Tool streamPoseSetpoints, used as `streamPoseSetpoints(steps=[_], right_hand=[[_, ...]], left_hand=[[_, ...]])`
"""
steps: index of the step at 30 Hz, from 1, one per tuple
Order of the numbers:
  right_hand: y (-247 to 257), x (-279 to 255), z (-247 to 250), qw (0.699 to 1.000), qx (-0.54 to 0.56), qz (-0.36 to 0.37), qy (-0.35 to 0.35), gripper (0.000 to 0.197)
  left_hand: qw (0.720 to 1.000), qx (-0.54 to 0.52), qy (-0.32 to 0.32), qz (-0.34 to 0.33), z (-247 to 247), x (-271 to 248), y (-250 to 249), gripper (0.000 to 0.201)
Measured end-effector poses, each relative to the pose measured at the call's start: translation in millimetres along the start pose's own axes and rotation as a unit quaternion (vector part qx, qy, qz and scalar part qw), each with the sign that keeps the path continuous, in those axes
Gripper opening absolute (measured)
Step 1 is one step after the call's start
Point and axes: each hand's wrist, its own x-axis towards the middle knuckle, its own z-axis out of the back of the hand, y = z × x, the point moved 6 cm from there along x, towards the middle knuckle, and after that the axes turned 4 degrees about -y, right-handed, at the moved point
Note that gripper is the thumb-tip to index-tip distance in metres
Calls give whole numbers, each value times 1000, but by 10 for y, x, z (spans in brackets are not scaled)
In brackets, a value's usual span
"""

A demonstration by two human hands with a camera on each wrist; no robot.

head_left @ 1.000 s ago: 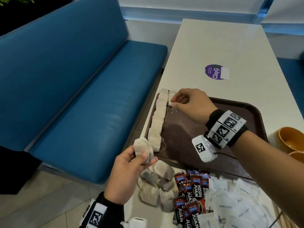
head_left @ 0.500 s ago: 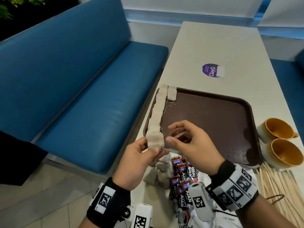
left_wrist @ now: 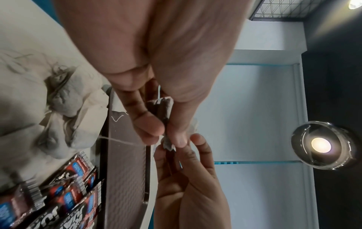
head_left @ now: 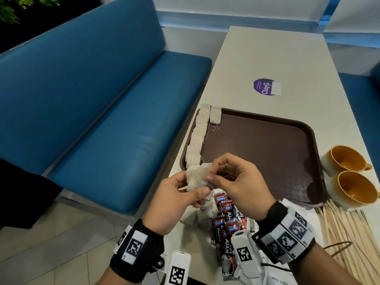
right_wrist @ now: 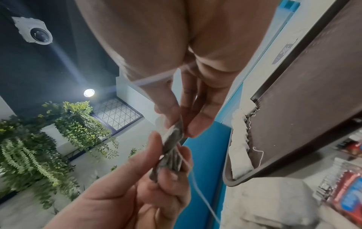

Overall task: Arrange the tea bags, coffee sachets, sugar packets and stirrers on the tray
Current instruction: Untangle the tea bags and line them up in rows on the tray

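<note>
My left hand holds a small stack of beige tea bags above the near left corner of the brown tray. My right hand pinches the stack's upper end with thumb and fingertips. In the left wrist view, my left hand pinches the tea bags. Seen from the right wrist, my right hand grips the top of the tea bags. A row of tea bags lines the tray's left edge, with one tea bag beside it at the far end.
Loose tea bags, red coffee sachets and white sugar packets lie on the table before the tray. Wooden stirrers fan out at the right, near two orange cups. A blue bench runs along the left.
My right hand left a tea bag at the tray's far left corner, drew back to my left hand and now pinches the stack held there. My left hand stayed near the tray's front corner.
</note>
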Motion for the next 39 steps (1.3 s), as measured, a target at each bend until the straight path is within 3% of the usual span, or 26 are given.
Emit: streamPoseSetpoints(steps=[4,10,19,24,29,34,39], right_hand=[[-135,37,60,999,1,-34,-28,18],[-180,108,164,998,-19,-49,-36,19],[-157,792,457,995,-71,-38,-65,17],[-253,1424,581,987,-139,-39,-63,18],[-521,1933,654,974,-197,-74,-81,15],[-769,2202,510,980,-164,-111,1,18],[-972,2388,514,971,-206,-114,-36,21]], left_hand=[[998,-54,-19,7,59,30,75,38],[993,-113,-41,8,112,61,104,17],[986,-149,-74,19,172,223,147,22],[987,-145,-68,24,144,355,121,14],[992,-101,-70,29,181,434,193,20],[993,-79,-74,40,253,451,280,26],[994,-69,-78,36,315,501,312,30]])
